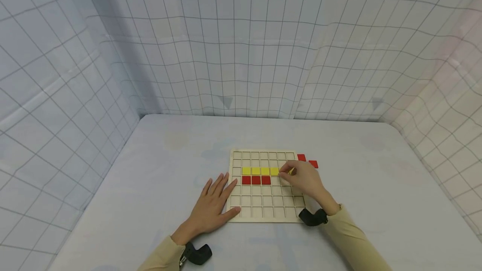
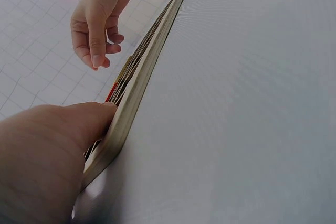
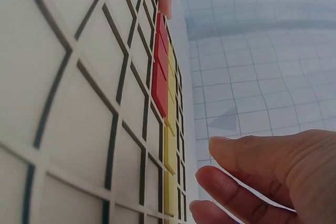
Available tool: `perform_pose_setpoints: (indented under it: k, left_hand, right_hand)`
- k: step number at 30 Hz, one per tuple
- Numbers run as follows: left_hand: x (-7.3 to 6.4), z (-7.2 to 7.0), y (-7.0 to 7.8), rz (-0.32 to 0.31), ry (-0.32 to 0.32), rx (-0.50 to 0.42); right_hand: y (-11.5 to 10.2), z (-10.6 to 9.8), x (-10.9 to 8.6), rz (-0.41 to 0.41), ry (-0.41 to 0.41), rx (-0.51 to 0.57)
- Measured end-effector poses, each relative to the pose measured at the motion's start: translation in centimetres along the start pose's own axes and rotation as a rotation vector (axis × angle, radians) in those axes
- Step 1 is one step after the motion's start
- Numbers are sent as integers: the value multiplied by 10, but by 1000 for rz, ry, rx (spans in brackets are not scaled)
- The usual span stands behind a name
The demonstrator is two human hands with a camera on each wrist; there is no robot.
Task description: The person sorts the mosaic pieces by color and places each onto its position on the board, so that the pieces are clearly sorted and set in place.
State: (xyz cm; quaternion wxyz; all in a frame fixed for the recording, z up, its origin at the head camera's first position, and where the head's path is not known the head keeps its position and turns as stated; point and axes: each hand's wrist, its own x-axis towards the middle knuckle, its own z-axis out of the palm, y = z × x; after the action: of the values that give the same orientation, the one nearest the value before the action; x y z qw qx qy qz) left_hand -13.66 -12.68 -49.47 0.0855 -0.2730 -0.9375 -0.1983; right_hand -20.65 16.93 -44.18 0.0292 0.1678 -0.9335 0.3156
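Observation:
A pale gridded board (image 1: 265, 220) lies on the table. In its grid, a row of yellow square tiles (image 1: 255, 171) sits above a row of three red tiles (image 1: 256, 180). My left hand (image 1: 212, 210) rests on the board's left edge, fingers spread and thumb near the lower left corner. My right hand (image 1: 301, 177) hovers over the board's right side, its fingers loosely bent; part of a yellow tile (image 1: 291, 171) shows by them. From the right wrist view, thumb and fingers (image 3: 244, 153) stand apart, with nothing visible between them.
Two loose red tiles (image 1: 313, 164) lie on the table past the board's upper right corner. A white table (image 1: 169, 149) surrounds the board. Grid-patterned curtains (image 1: 241, 53) hang behind and at both sides. Each wrist wears a black device (image 1: 313, 217).

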Motion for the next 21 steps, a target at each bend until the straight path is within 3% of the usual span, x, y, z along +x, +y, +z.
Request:
perform_pose_setpoints:
  k: [10, 16, 21]
  left_hand:
    - [0, 0, 0, -5, -15, 13]
    - [-1, 1, -1, 2, -4, 16]
    - [-1, 2, -1, 4, 5, 18]
  right_hand:
    - [19, -18, -10, -22, 2, 21]
    - [30, -22, -15, 24, -35, 85]
    - [42, -24, -19, 12, -59, 67]
